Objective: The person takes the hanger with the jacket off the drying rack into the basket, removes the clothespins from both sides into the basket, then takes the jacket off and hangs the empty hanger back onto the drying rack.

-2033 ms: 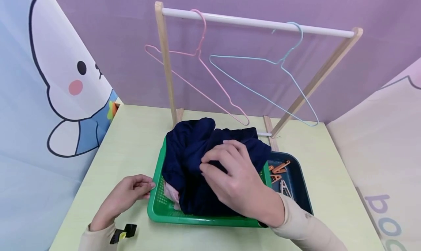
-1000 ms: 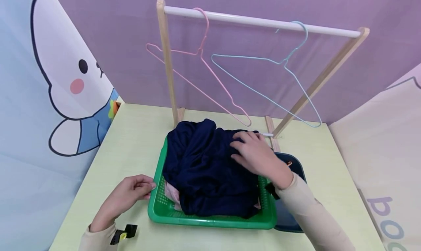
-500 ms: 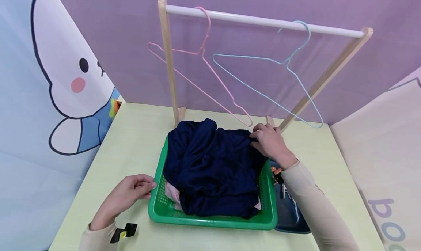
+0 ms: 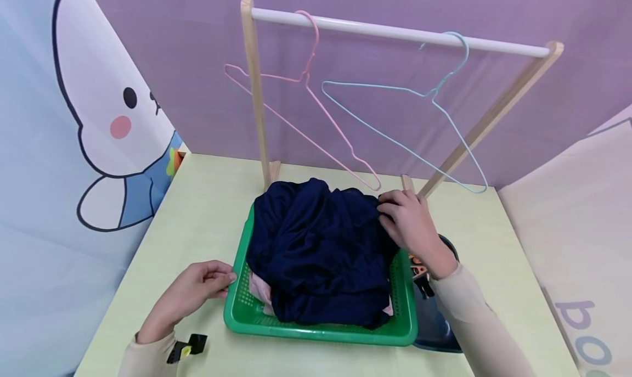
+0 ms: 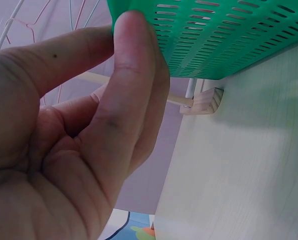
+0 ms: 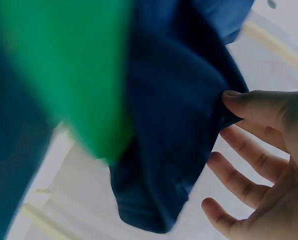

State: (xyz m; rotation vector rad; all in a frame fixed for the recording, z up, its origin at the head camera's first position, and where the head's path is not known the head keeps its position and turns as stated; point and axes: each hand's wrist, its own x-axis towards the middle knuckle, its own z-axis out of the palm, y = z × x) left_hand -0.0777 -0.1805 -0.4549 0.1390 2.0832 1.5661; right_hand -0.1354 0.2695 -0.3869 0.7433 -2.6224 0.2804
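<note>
A navy blue garment (image 4: pixel 326 251) lies bunched in a green plastic basket (image 4: pixel 316 333), covering most of it. Pale pink cloth (image 4: pixel 260 289) peeks out beneath at the left. At the basket's left rim, my left hand (image 4: pixel 195 289) pinches the edge between thumb and fingers, closer up in the left wrist view (image 5: pixel 89 115). Over the back right corner, my right hand (image 4: pixel 410 220) pinches the garment's edge. The right wrist view shows its thumb and forefinger on the navy cloth (image 6: pixel 174 85), with the other fingers loosely bent and apart from it.
Behind the basket stands a rack with a white bar (image 4: pixel 375 30) and wooden posts. A pink hanger (image 4: pixel 306 78) and a light blue hanger (image 4: pixel 433 91) hang on it. A dark blue tray (image 4: pixel 439 333) with orange clips (image 4: pixel 417 264) sits at the right, partly behind my right forearm.
My right hand has moved from above the middle of the garment to its back right corner and now pinches the edge there. The left hand has stayed at the basket rim.
</note>
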